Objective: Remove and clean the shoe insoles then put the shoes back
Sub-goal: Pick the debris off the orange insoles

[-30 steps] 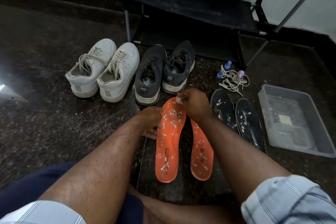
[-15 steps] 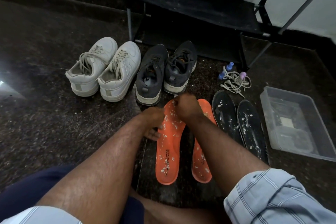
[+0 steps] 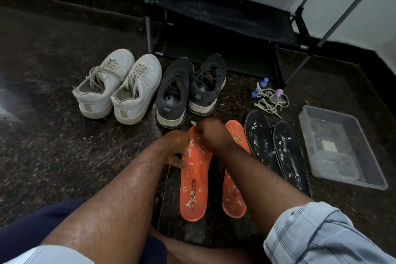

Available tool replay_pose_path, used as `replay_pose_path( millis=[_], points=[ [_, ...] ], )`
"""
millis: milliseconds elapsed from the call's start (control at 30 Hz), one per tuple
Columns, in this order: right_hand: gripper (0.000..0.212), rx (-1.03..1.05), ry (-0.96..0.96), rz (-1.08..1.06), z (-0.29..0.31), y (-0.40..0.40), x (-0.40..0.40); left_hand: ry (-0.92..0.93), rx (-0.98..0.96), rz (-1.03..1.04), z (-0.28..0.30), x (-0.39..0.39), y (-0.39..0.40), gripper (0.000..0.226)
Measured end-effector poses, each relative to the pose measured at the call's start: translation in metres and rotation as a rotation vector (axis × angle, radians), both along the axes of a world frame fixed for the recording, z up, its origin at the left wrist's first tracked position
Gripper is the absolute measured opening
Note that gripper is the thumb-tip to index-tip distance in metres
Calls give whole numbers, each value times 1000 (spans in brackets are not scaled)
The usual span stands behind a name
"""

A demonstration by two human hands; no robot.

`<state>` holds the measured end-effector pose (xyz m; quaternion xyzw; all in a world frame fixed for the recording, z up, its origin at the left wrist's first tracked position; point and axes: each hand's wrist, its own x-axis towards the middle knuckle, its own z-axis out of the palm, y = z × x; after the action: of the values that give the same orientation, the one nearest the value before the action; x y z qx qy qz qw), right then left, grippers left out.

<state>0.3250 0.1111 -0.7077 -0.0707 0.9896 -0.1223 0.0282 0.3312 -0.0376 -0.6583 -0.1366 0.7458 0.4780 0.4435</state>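
Observation:
Two orange insoles lie side by side on the dark floor, speckled with white bits: the left insole (image 3: 194, 186) and the right insole (image 3: 233, 197). My left hand (image 3: 175, 148) holds the left edge of the left insole near its toe. My right hand (image 3: 211, 135) is curled over that toe end and pinches a small white piece (image 3: 193, 122). Two black insoles (image 3: 276, 148) with white flecks lie to the right. A grey pair of shoes (image 3: 188, 90) and a white pair of sneakers (image 3: 120, 88) stand behind.
A black metal shoe rack (image 3: 225, 17) stands against the wall behind the shoes. Loose laces with small blue and purple bottles (image 3: 270, 96) lie right of the grey shoes. A clear plastic tub (image 3: 340, 148) sits at the far right. My legs fill the foreground.
My right hand has slid leftward along the toe end of the left orange insole, uncovering the toe of the right insole. My left hand stays on the insole's edge.

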Motion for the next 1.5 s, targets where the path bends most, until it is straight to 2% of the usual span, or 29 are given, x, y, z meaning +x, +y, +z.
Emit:
replay_pose_path(
  millis=[67,133,267,400,500,700,767,900,967,1067,1233,1400,1500],
  points=[
    [38,23,-19,-66,4,9,-2,-16,2,-8,-2,0,-1,33],
    [31,27,-32,-125,7,9,-4,-2,13,12,-4,0,-1,27],
    [39,-68,-25,-56,6,-1,2,54,81,120,-13,-5,1,23],
    [29,-32,-40,-65,11,5,-2,56,110,149,-17,-7,1,20],
    [27,-94,-55,-117,10,3,-6,38,107,170,-19,-8,1,16],
    [41,-4,32,-202,5,13,-15,-36,139,232,-21,-13,1,21],
    [38,22,18,-150,1,6,-13,-58,140,234,-22,-14,0,27],
    [28,51,9,102,-4,6,-5,-64,154,233,-23,-14,2,38],
    [27,118,-7,105,1,18,-9,-56,162,236,-21,-13,1,38],
    [29,178,-1,-17,5,27,-13,-50,168,246,-21,-13,1,39],
    [22,106,10,212,0,-4,-3,-46,162,256,-24,-14,3,36],
    [24,233,20,70,7,8,-16,-44,172,258,-25,-14,1,39],
    [22,105,20,188,2,-6,-10,-44,160,266,-26,-15,2,47]
  ],
)
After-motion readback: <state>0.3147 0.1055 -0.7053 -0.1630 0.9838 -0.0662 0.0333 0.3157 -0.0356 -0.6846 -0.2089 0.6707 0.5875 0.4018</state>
